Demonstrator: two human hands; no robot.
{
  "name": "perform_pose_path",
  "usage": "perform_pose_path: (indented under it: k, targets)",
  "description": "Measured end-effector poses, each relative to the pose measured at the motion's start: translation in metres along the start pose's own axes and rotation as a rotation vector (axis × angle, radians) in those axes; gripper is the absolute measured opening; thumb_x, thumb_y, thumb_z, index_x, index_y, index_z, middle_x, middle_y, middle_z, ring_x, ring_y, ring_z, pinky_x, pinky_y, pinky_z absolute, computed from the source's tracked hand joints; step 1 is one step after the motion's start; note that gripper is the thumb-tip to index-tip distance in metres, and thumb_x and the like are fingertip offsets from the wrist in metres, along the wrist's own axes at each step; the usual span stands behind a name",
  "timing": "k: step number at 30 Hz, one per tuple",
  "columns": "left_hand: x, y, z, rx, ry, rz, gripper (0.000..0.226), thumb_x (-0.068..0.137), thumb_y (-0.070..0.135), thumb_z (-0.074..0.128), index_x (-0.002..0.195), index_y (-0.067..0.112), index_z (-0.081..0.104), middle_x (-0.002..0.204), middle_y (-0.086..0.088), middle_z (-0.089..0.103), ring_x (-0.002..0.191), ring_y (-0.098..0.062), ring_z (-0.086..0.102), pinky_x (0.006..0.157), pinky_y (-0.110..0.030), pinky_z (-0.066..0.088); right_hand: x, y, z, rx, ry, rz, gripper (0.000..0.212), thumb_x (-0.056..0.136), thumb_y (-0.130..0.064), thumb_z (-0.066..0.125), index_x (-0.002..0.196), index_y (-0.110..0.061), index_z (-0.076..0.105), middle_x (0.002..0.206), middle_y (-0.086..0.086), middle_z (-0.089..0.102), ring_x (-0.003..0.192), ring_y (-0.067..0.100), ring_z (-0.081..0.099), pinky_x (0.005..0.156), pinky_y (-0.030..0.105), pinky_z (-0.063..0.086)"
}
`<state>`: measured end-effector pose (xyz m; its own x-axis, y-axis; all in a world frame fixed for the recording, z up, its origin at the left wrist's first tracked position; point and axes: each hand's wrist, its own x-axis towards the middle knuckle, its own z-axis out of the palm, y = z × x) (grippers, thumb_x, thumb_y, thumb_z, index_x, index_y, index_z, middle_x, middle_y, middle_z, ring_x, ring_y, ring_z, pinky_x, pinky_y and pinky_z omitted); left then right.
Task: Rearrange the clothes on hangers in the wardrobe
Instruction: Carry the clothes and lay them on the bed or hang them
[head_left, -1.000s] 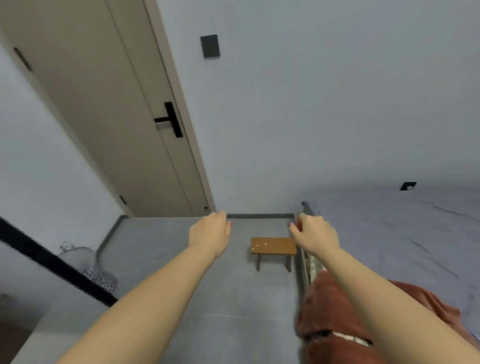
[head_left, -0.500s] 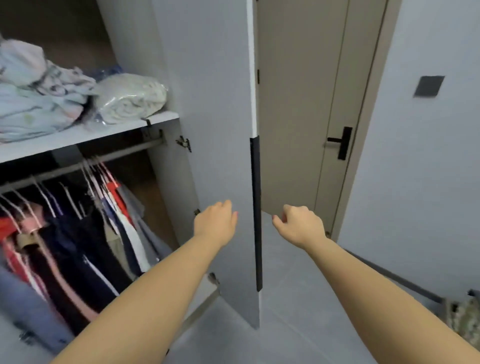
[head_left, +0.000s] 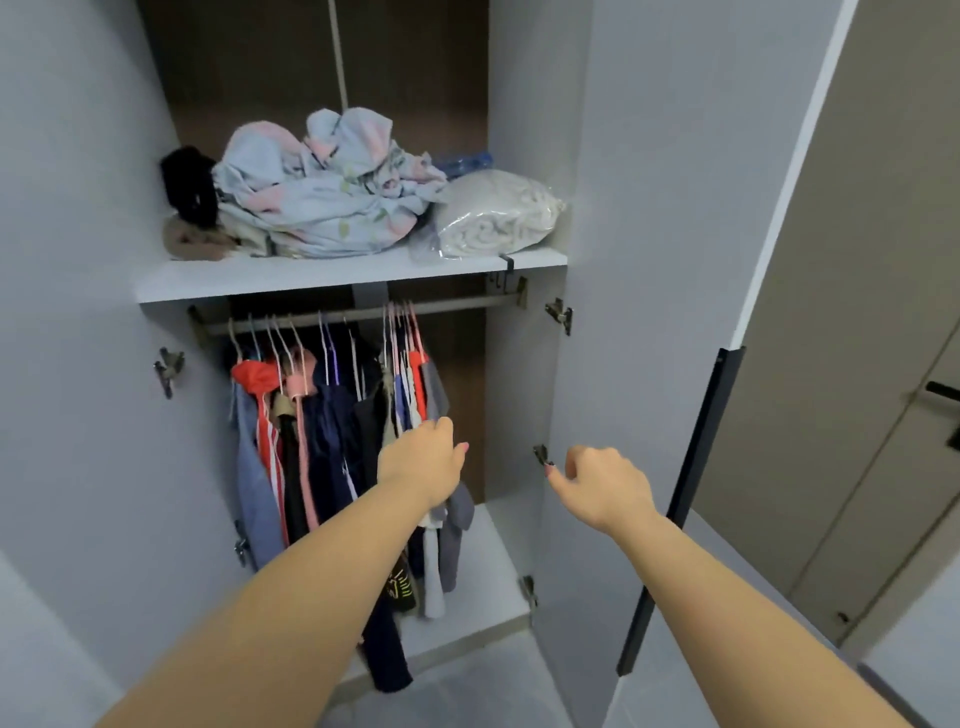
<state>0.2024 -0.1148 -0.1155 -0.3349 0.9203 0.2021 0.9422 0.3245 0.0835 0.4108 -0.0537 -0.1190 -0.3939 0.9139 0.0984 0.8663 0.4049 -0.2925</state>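
Observation:
The open wardrobe fills the view. Several garments on hangers hang close together from the rail: red, pink, navy, black, grey and blue pieces. My left hand reaches in front of the rightmost hanging clothes, fingers loosely curled, holding nothing I can see. My right hand hovers at the same height further right, in front of the wardrobe's right side panel, fingers loosely curled and empty.
The shelf above the rail bears a crumpled light-blue floral bedsheet, a black item and a bagged white blanket. The right wardrobe door stands open with a black handle strip. A room door is behind it.
My view swung left from the bed and room door to face the wardrobe interior. Both hands stay raised and now reach toward the hanging clothes.

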Motion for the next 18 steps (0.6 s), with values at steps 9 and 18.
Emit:
perform_pose_path:
  k: [9, 18]
  targets:
    - [0.048, -0.057, 0.040, -0.068, -0.099, -0.175, 0.029, 0.100, 0.041, 0.034, 0.105, 0.016, 0.047, 0.105, -0.004, 0.055, 0.090, -0.026, 0.058, 0.072, -0.037, 0.048, 0.100, -0.039, 0.033, 0.208, -0.075, 0.016, 0.031, 0.090, -0.049, 0.050, 0.089, -0.018, 0.052, 0.102, 0.012, 0.062, 0.097, 0.036, 0.059, 0.078, 0.037, 0.048]
    - [0.197, -0.116, 0.071, -0.234, -0.115, -0.277, 0.022, 0.096, 0.037, 0.044, 0.102, 0.019, 0.056, 0.096, -0.002, 0.061, 0.083, -0.022, 0.061, 0.066, -0.032, 0.049, 0.237, -0.099, 0.067, 0.229, -0.138, 0.001, 0.028, 0.095, -0.040, 0.051, 0.106, -0.014, 0.054, 0.090, 0.002, 0.051, 0.076, 0.022, 0.049, 0.065, 0.027, 0.038]
